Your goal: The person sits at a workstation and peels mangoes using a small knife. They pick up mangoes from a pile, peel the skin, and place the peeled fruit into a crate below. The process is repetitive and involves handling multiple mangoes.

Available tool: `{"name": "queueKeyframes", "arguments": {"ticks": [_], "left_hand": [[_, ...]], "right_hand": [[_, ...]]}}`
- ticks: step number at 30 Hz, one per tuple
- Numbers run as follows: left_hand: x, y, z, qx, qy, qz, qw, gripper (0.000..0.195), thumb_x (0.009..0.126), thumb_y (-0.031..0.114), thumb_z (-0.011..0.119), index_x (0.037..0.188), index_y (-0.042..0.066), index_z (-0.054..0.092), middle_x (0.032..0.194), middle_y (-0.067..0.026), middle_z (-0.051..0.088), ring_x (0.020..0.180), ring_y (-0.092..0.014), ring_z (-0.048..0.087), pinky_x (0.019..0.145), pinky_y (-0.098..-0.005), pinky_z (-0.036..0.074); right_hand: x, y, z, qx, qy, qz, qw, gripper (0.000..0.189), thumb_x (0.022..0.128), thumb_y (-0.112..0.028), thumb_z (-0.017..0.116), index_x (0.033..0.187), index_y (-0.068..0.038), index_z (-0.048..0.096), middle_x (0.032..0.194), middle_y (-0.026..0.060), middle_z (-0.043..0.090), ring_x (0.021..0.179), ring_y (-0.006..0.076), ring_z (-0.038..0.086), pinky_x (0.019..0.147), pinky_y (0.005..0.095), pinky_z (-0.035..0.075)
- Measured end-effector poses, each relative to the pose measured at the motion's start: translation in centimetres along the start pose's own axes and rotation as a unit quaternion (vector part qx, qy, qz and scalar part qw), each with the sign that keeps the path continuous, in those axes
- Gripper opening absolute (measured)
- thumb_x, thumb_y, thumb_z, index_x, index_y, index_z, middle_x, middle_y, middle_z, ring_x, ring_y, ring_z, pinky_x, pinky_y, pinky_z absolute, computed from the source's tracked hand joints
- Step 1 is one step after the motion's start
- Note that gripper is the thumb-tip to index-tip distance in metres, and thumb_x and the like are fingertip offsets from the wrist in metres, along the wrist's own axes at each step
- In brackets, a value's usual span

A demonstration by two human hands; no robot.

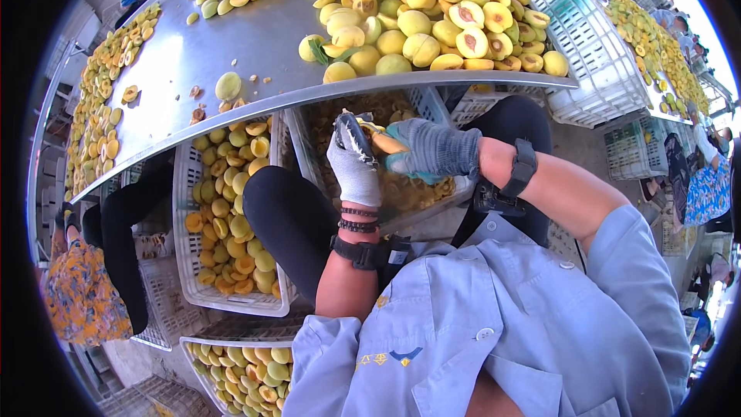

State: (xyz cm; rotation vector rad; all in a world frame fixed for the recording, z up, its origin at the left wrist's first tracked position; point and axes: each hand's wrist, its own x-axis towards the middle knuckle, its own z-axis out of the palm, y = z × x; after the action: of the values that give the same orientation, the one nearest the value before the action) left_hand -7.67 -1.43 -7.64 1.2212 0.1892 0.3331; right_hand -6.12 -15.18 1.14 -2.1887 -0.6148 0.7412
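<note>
My left hand (354, 165), in a pale knit glove with a dark, worn palm, is raised below the table edge; its fingers curl, but what lies inside them cannot be made out. Close against it is my right hand (431, 147), in a grey and teal glove, closed on a yellow-handled tool (385, 142) whose working end is hidden at the left palm. Under both hands stands a crate of wet pits and scraps (422, 200). Halved yellow peaches (470, 14) with some green leaves are heaped on the metal table (266, 40) beyond.
A white crate of peach halves (231, 208) stands left of my knee, another crate of halves (249, 373) below it. The table's metal rim (370, 88) crosses above my hands. A white lattice crate (590, 40) leans at the right. A co-worker's patterned clothing (90, 295) shows at left.
</note>
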Motion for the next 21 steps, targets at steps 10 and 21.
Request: {"name": "queueKeyframes", "arguments": {"ticks": [10, 21], "left_hand": [[0.3, -0.2, 0.4, -0.051, 0.125, -0.062, 0.989, 0.024, 0.092, 0.023, 0.047, 0.098, 0.002, 0.058, 0.083, -0.0028, 0.058, 0.070, -0.010, 0.054, 0.061, -0.0231, 0.046], [4.0, 10.1, -8.7, -0.052, 0.224, 0.223, 0.947, 0.052, 0.083, 0.034, 0.060, 0.112, -0.007, 0.046, 0.106, -0.0162, 0.054, 0.098, -0.026, 0.054, 0.085, -0.0358, 0.048]], "right_hand": [[-1.9, 0.7, 2.5, 0.463, 0.029, 0.056, 0.884, 0.023, 0.080, -0.021, 0.060, 0.091, -0.002, 0.054, 0.061, 0.0026, 0.052, 0.039, 0.0083, 0.045, 0.036, 0.0213, 0.036], [-0.8, 8.2, 4.1, 0.025, 0.036, 0.123, 0.991, 0.047, 0.074, -0.031, 0.064, 0.106, 0.001, 0.053, 0.086, 0.0199, 0.060, 0.077, 0.0305, 0.059, 0.068, 0.0365, 0.046]]}}
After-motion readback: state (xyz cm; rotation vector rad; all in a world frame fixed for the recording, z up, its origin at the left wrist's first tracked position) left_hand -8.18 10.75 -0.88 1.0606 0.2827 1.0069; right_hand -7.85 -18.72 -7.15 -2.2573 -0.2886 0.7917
